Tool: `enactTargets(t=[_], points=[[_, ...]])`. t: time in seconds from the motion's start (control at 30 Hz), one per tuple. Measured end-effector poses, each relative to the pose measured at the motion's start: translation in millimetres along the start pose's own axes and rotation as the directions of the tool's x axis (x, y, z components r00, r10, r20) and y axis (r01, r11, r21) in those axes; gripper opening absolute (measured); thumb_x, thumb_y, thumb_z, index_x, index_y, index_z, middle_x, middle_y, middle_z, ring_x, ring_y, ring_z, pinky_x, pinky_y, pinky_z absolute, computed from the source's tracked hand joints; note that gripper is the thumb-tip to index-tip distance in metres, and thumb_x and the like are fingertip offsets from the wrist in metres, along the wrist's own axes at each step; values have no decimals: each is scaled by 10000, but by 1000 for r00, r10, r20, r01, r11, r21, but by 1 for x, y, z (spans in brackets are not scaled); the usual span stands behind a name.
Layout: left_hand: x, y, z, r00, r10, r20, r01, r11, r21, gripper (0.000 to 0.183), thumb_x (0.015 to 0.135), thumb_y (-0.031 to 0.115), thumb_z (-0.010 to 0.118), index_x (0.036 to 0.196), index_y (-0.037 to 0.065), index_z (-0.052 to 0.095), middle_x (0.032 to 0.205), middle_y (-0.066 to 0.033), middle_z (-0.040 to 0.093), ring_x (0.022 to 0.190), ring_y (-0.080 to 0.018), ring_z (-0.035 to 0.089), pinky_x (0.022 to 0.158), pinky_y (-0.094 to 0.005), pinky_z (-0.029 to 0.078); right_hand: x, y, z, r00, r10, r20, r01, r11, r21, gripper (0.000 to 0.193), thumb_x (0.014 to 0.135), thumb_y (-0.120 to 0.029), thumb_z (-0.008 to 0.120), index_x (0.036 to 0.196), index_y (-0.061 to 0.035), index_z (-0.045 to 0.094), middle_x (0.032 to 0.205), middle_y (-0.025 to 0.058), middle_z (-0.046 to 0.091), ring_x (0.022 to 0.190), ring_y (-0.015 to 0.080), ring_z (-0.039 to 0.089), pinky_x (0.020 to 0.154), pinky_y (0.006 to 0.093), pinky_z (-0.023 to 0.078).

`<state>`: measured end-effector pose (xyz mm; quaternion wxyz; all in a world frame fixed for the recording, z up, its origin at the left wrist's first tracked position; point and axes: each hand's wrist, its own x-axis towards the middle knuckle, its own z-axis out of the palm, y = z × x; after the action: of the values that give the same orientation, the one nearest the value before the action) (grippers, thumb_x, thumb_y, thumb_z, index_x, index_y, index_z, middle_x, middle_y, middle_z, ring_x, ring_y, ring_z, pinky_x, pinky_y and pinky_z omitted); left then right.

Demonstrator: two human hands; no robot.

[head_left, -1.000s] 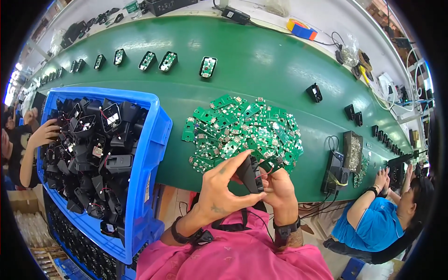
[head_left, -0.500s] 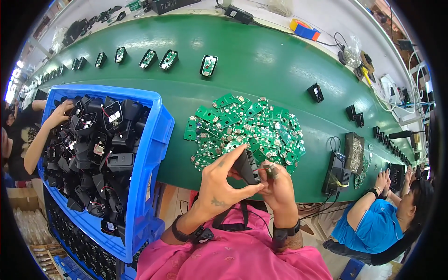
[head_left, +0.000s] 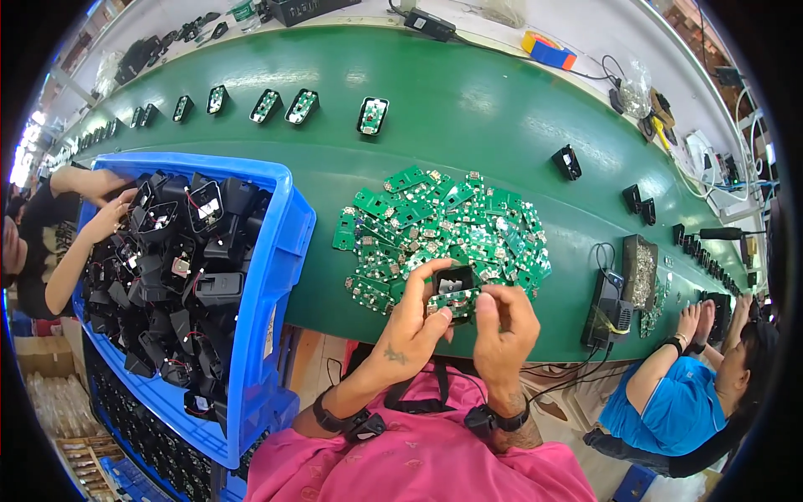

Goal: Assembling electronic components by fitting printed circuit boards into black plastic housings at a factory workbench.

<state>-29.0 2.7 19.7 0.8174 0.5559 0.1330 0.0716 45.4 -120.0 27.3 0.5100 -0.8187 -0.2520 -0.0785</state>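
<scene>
My left hand (head_left: 410,330) is wrapped round a small black plastic housing (head_left: 456,278), its open side turned up. Across the near rim of the housing lies a narrow green circuit board (head_left: 456,301), tilted, with my left thumb against its lower edge. My right hand (head_left: 507,335) pinches the board's right end between thumb and forefinger. Just beyond both hands spreads a heap of loose green circuit boards (head_left: 443,230) on the green table (head_left: 468,100). What lies deep inside the housing is partly in shadow.
A blue bin (head_left: 288,217) full of black housings (head_left: 219,289) stands at my left, with a co-worker's hands (head_left: 109,216) over it. Housings fitted with boards (head_left: 373,116) line the far table. At right are a black corded device (head_left: 604,309) and a co-worker in blue (head_left: 669,393).
The housing has turned so its opening faces up, and the board now lies across its rim. My right fingers have shifted to the board's end. The co-worker's second hand has appeared over the bin.
</scene>
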Motion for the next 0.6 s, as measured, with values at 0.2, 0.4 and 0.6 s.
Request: enactTargets(t=[0.2, 0.4, 0.6], points=[[2, -6, 5, 995, 101, -23, -94, 975, 199, 551, 921, -40, 422, 1434, 59, 246, 1209, -145, 522, 898, -135, 579, 718, -266, 489, 5, -20, -18, 804, 397, 443, -590, 629, 506, 183, 951, -35, 589, 1080, 76, 657, 733, 56, 627, 513, 58, 536, 451, 191, 404], [2, -4, 8, 997, 61, 50, -72, 963, 258, 539, 924, -56, 411, 1429, 29, 242, 1296, -194, 498, 1170, -243, 535, 962, -350, 462, 2, -11, -16, 814, 335, 474, -576, 572, 584, 162, 953, -40, 591, 1057, 59, 665, 740, 62, 636, 523, 65, 562, 437, 204, 408], [-1, -9, 9, 989, 148, 4, -141, 939, 312, 545, 919, -62, 425, 1427, 3, 237, 1337, -218, 449, 1227, -272, 493, 1016, -371, 417, -1, -12, -15, 972, 49, 229, -83, 987, 141, 84, 889, -37, 646, 940, 28, 660, 728, 106, 650, 531, 170, 608, 472, 278, 443]])
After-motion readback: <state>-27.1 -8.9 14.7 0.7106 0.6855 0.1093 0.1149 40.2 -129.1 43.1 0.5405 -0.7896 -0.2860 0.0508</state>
